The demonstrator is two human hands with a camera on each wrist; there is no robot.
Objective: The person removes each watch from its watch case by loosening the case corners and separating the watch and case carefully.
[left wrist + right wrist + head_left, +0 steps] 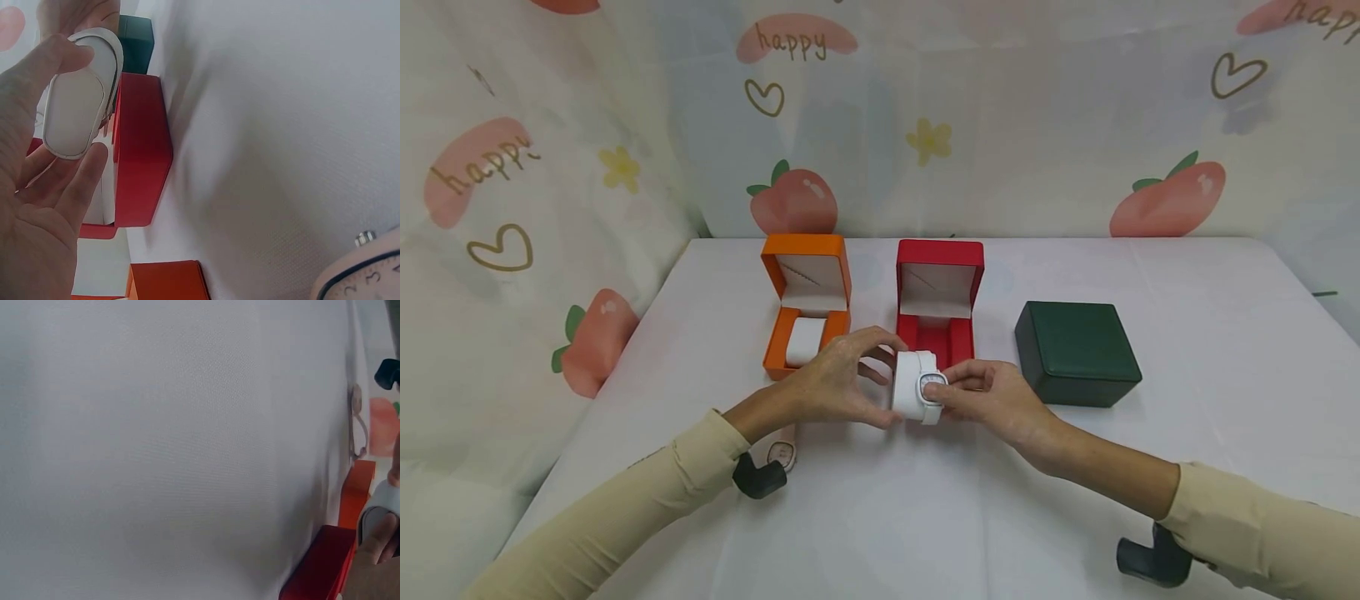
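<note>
A white watch (932,390) is wrapped round a white watch cushion (906,387), held up in front of the open red box (940,250). My right hand (1000,404) pinches the watch at its right side, thumb over the dial. The left hand (831,379) holds the cushion's left end between thumb and fingers. In the left wrist view, the oval end of the cushion (74,115) faces the left palm, with the thumb on one edge and a fingertip at the opposite edge. The right wrist view catches only part of the right hand (375,556) and the cushion.
Left of the red box stands an open orange box (805,246) with a white cushion (806,340) inside. A closed dark green box (1078,354) sits on the right. A pale pink watch (782,454) lies on the white-covered table (880,533) near the left wrist.
</note>
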